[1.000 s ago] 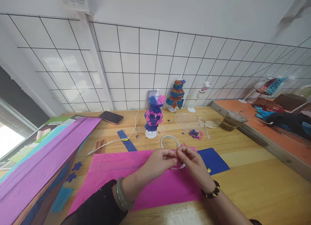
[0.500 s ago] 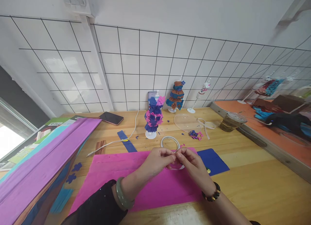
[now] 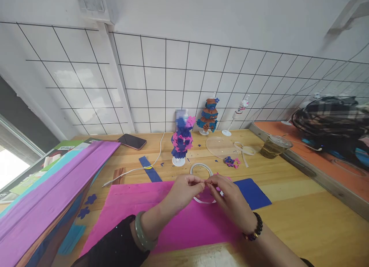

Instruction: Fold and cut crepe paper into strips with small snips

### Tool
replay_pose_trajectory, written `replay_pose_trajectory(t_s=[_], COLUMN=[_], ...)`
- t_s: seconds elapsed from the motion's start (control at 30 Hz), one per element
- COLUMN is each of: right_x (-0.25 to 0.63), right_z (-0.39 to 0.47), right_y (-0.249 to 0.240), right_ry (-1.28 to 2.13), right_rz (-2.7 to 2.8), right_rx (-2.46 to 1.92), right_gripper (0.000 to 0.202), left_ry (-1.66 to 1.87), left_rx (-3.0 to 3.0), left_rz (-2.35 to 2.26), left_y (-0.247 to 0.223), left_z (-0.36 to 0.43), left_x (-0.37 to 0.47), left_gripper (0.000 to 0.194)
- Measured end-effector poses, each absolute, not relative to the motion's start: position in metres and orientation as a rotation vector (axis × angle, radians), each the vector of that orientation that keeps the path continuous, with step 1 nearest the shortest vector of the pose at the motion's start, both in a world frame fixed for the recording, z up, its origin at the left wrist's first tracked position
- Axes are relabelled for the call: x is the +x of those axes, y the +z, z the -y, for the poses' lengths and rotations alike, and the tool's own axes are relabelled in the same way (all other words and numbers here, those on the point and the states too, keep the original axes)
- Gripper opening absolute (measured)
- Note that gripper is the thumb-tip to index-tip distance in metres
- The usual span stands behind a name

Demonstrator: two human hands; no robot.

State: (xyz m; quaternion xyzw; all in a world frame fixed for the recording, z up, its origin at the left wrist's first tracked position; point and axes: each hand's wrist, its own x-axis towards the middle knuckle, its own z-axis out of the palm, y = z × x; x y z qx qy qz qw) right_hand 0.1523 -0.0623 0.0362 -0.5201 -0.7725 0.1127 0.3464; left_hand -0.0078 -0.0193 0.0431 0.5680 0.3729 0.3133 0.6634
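Note:
Fingertips of my left hand (image 3: 184,190) and my right hand (image 3: 229,196) meet in a pinch above a bright pink sheet (image 3: 190,228). Whatever is between them is too small or hidden to name. Just under my fingers a white curved band (image 3: 201,201) shows, partly covered by the right hand. A white ring, like a roll of tape (image 3: 192,168), lies right behind the hands. Farther back stands a blue and pink ruffled figure (image 3: 181,146) on a white base. A blue sheet (image 3: 255,194) sticks out right of my right hand.
Coloured sheets (image 3: 66,174) are piled at left, near a phone (image 3: 132,141) and a white cable (image 3: 127,171). Blue flower cutouts (image 3: 83,212), scraps (image 3: 231,162) and a cup (image 3: 275,146) lie about. Another figure (image 3: 208,115) stands behind. Across the divider, a person's dark-haired head (image 3: 331,117) leans in.
My fingers have shifted slightly left, and the right hand has turned more palm-down, showing more of the white band. At far right, a person's head has come into view over the orange surface.

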Motion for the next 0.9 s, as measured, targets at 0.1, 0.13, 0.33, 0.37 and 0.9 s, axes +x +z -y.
replay_pose_trajectory(t_s=[0.1,0.13,0.33,0.37,0.9], right_x=[0.153,0.153,0.154,0.153,0.111], right_z=[0.056,0.052,0.024,0.018,-0.071], right_y=[0.043,0.046,0.075,0.083,0.128], right_ry=[0.23,0.24,0.3,0.284,-0.367], right_rz=[2.052,2.041,1.934,1.918,1.922], right_rx=[-1.359,-1.358,-1.318,-1.307,-1.04], right_gripper=[0.015,0.015,0.016,0.016,0.014], left_ry=[0.689,0.678,1.02,1.151,1.48], left_rx=[1.443,1.505,1.765,1.757,1.575], left_rz=[-0.862,-0.882,-1.188,-1.232,-0.697], left_y=[0.05,0.052,0.074,0.08,0.107], left_z=[0.017,0.015,-0.023,-0.033,-0.104], left_x=[-0.014,-0.017,-0.04,-0.043,-0.033], left_gripper=[0.024,0.026,0.03,0.032,0.064])
